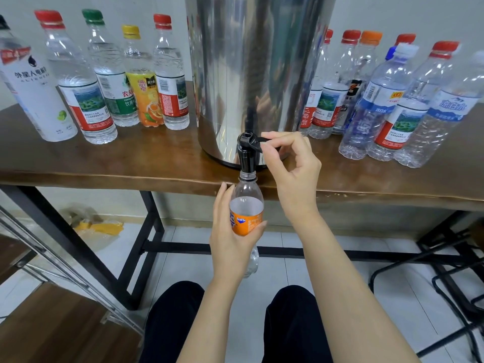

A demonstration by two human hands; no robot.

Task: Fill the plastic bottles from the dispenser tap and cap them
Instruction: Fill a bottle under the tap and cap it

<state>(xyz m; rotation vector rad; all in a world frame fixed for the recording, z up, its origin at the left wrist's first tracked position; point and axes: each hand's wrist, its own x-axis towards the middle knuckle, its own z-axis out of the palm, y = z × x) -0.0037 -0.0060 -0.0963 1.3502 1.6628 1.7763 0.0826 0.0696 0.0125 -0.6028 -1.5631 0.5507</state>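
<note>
The left hand [231,237] is wrapped round the orange-labelled Fanta bottle [247,196], thumb on the near side of the label and fingers curled behind it, holding it upright below the table edge. The bottle has no cap, and its open neck sits right under the spout of the black tap [246,155], touching or nearly so. The right hand [292,166] reaches over from the right and pinches the tap's small black lever [258,139] between thumb and forefinger, the other fingers loosely curled. From here I can't say for sure whether water is running, as the clear plastic gives little away. The tap juts from the foot of a tall shiny steel dispenser [262,61], which stands near the front edge of a brown wooden table [104,163]. To its left stands a row of five capped bottles [110,74], with caps in black, red, green, yellow and red. To its right a tighter cluster of bottles [377,100] wears red, orange and pale caps. Below, the person's knees in black trousers [170,323] face the table's black frame, and a yellowish plastic bag [97,227] lies on the tiled floor.
</note>
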